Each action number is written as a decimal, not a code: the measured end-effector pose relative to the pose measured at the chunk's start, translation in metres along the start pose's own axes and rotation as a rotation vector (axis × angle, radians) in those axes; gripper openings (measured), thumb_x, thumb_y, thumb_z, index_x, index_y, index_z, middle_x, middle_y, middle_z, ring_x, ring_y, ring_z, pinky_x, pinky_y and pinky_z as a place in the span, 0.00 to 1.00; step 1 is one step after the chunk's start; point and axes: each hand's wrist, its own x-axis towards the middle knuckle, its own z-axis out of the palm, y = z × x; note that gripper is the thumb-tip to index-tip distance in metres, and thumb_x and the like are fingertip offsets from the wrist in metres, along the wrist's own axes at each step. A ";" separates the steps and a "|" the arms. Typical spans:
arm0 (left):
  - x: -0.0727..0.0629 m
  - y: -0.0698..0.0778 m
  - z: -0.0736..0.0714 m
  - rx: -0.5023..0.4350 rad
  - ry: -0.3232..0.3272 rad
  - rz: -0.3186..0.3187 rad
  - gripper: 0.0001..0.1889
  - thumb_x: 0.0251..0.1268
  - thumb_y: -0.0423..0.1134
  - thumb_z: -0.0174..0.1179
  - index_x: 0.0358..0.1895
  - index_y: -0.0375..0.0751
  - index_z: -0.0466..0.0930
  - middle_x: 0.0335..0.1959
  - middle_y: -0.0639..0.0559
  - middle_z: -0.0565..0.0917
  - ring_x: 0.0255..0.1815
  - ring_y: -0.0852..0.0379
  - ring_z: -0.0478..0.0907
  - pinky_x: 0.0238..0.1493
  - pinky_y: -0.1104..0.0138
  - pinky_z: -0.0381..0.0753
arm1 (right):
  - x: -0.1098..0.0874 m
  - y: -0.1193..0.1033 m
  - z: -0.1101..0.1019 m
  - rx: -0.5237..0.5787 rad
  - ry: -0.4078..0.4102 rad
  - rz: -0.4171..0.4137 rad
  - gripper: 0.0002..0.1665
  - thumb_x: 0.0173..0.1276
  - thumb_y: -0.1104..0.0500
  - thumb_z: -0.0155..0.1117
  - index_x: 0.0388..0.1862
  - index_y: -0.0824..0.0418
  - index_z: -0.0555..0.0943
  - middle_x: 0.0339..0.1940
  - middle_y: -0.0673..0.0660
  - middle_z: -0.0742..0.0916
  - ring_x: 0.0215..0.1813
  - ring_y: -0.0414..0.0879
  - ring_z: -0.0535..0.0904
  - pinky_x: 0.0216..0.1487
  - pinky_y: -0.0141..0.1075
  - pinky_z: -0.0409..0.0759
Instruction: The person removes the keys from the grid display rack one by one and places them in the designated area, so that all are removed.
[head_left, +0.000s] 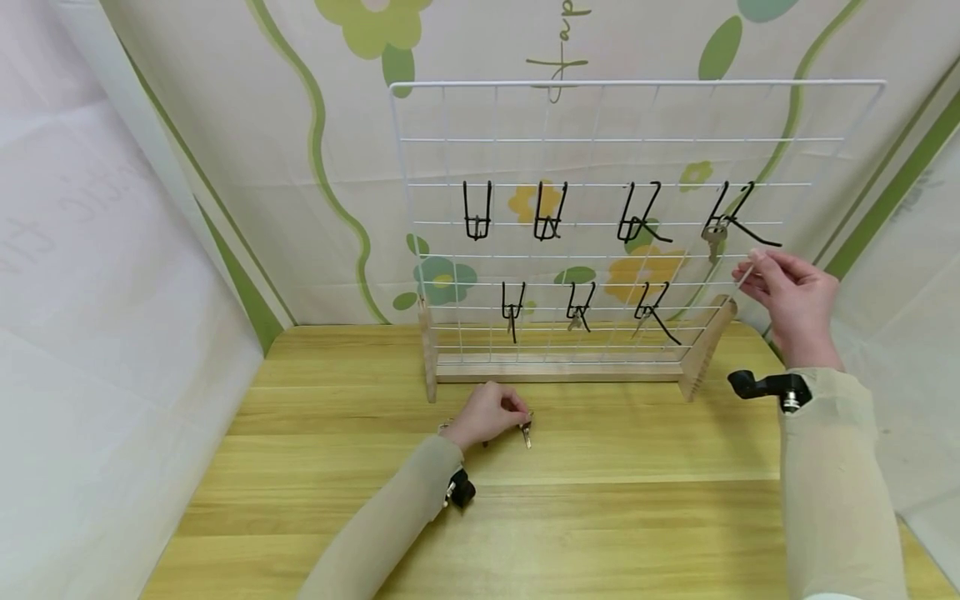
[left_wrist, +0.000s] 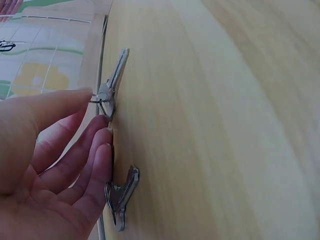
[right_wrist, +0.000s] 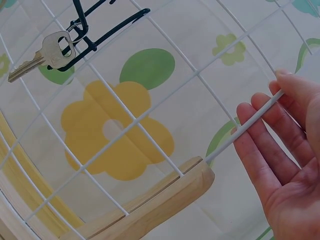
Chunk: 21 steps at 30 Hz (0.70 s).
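Observation:
My left hand (head_left: 487, 414) is low over the wooden table, in front of the rack. Its thumb and fingertip pinch the small ring of a silver key (left_wrist: 116, 75), whose blade points away from the hand. A second key (left_wrist: 122, 197) with a ring lies on the table beside the curled lower fingers. At the right side of the white wire grid rack (head_left: 637, 83), my right hand (head_left: 798, 292) grips the upright edge wire between thumb and fingers. Left of that hand, a key (right_wrist: 59, 50) hangs by its ring from a black hook (right_wrist: 117, 30).
Black double-wire hooks stand in two rows on the grid, including an upper-left hook (head_left: 477, 212). Keys also hang in the lower row, such as one on the middle hook (head_left: 576, 321). Wooden feet (head_left: 705, 350) support the rack on the table (head_left: 600, 517); a patterned cloth (head_left: 225, 250) is behind.

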 end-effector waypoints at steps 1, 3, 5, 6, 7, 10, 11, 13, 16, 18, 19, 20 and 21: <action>0.001 0.000 0.001 0.005 0.005 0.001 0.05 0.63 0.38 0.74 0.30 0.48 0.87 0.26 0.63 0.83 0.30 0.63 0.78 0.35 0.68 0.79 | 0.000 0.000 0.000 -0.001 0.000 -0.002 0.16 0.64 0.66 0.75 0.49 0.73 0.86 0.34 0.63 0.90 0.34 0.50 0.89 0.39 0.38 0.86; 0.002 0.000 0.001 0.013 0.010 -0.001 0.05 0.63 0.37 0.74 0.30 0.48 0.87 0.26 0.63 0.83 0.29 0.64 0.78 0.35 0.68 0.79 | 0.001 0.001 -0.001 0.002 -0.003 -0.002 0.17 0.64 0.66 0.75 0.49 0.73 0.85 0.34 0.63 0.90 0.34 0.50 0.90 0.39 0.38 0.86; 0.003 0.001 0.002 0.020 0.013 -0.006 0.05 0.62 0.37 0.74 0.30 0.48 0.88 0.25 0.63 0.83 0.29 0.64 0.78 0.35 0.68 0.79 | 0.000 0.001 -0.002 0.008 -0.006 -0.001 0.17 0.64 0.66 0.75 0.50 0.73 0.85 0.34 0.63 0.90 0.34 0.51 0.90 0.39 0.39 0.86; 0.003 0.001 0.002 0.022 0.014 -0.010 0.05 0.62 0.37 0.74 0.30 0.48 0.88 0.25 0.63 0.83 0.29 0.64 0.78 0.35 0.68 0.79 | 0.000 0.000 -0.002 0.008 -0.006 0.002 0.17 0.64 0.66 0.74 0.50 0.73 0.85 0.34 0.63 0.90 0.34 0.51 0.90 0.39 0.39 0.86; 0.004 0.001 0.002 0.022 0.014 -0.013 0.05 0.62 0.37 0.74 0.30 0.48 0.88 0.25 0.63 0.83 0.29 0.64 0.79 0.35 0.68 0.79 | 0.000 0.000 -0.002 0.009 -0.007 0.003 0.17 0.64 0.66 0.74 0.50 0.73 0.85 0.34 0.63 0.90 0.34 0.51 0.90 0.39 0.39 0.86; 0.005 0.000 0.003 0.010 0.019 -0.023 0.04 0.62 0.37 0.74 0.32 0.47 0.88 0.26 0.63 0.83 0.29 0.64 0.79 0.35 0.69 0.79 | 0.000 0.000 -0.001 0.010 -0.004 0.005 0.16 0.64 0.66 0.74 0.50 0.73 0.85 0.34 0.63 0.90 0.34 0.51 0.90 0.39 0.39 0.86; 0.006 -0.001 0.003 0.005 0.022 -0.025 0.04 0.62 0.37 0.74 0.33 0.47 0.88 0.26 0.63 0.83 0.29 0.64 0.79 0.35 0.69 0.79 | 0.000 0.000 -0.001 0.009 -0.004 0.006 0.16 0.64 0.66 0.74 0.49 0.73 0.85 0.34 0.63 0.90 0.34 0.51 0.90 0.39 0.39 0.86; 0.006 -0.002 0.003 -0.007 0.029 -0.024 0.04 0.62 0.37 0.74 0.34 0.47 0.88 0.27 0.62 0.83 0.29 0.64 0.79 0.35 0.69 0.79 | 0.000 0.000 -0.001 0.007 -0.005 0.009 0.16 0.64 0.66 0.74 0.50 0.73 0.85 0.34 0.63 0.90 0.35 0.51 0.90 0.40 0.39 0.86; 0.005 0.000 0.001 -0.032 0.051 -0.007 0.05 0.63 0.38 0.73 0.38 0.45 0.88 0.30 0.61 0.84 0.32 0.63 0.80 0.38 0.67 0.81 | 0.000 -0.001 -0.001 0.004 -0.005 0.015 0.17 0.64 0.65 0.75 0.50 0.72 0.86 0.35 0.63 0.90 0.35 0.51 0.90 0.40 0.39 0.85; 0.002 0.005 -0.003 -0.055 0.065 0.014 0.07 0.63 0.38 0.73 0.41 0.42 0.88 0.32 0.60 0.84 0.34 0.61 0.80 0.40 0.66 0.81 | 0.000 -0.001 -0.001 0.001 -0.004 0.018 0.17 0.64 0.65 0.75 0.49 0.72 0.86 0.35 0.63 0.90 0.35 0.51 0.90 0.40 0.39 0.85; 0.001 0.010 -0.005 -0.068 0.072 0.028 0.08 0.64 0.38 0.72 0.43 0.41 0.88 0.33 0.59 0.84 0.35 0.61 0.80 0.41 0.66 0.82 | 0.000 -0.001 0.000 0.002 -0.004 0.018 0.17 0.64 0.65 0.75 0.49 0.72 0.86 0.34 0.63 0.90 0.35 0.51 0.90 0.40 0.39 0.85; 0.000 0.015 -0.008 -0.085 0.079 0.044 0.08 0.64 0.37 0.72 0.44 0.40 0.87 0.34 0.59 0.84 0.36 0.61 0.81 0.41 0.66 0.82 | 0.000 -0.001 0.000 0.003 -0.004 0.017 0.16 0.64 0.65 0.75 0.49 0.72 0.86 0.34 0.63 0.90 0.35 0.50 0.90 0.40 0.39 0.85; -0.001 0.022 -0.010 -0.103 0.085 0.056 0.09 0.65 0.38 0.72 0.45 0.40 0.87 0.34 0.59 0.84 0.36 0.61 0.81 0.41 0.66 0.82 | 0.000 -0.002 0.000 0.004 -0.004 0.016 0.16 0.64 0.65 0.75 0.49 0.72 0.86 0.34 0.63 0.90 0.35 0.50 0.90 0.40 0.39 0.85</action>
